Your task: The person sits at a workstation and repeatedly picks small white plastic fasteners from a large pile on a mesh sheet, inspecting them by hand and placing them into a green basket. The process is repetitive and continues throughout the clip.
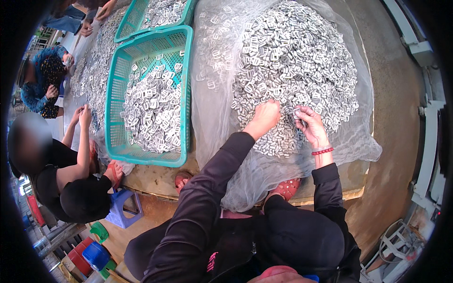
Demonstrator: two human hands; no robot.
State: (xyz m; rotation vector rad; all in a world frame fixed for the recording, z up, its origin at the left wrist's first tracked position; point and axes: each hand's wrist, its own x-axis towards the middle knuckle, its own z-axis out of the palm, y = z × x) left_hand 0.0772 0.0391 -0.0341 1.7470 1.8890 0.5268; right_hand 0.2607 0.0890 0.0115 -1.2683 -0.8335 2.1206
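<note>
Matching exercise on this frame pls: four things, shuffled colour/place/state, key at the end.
1. left hand
2. bracelet
3. near basket
4. pile

A. teal, holding loose buckles
B. grey, heaped on the mesh sheet
C. bare-wristed, at the grey heap
D. red, on the right wrist

Pairs: 1-C, 2-D, 3-A, 4-B
</note>
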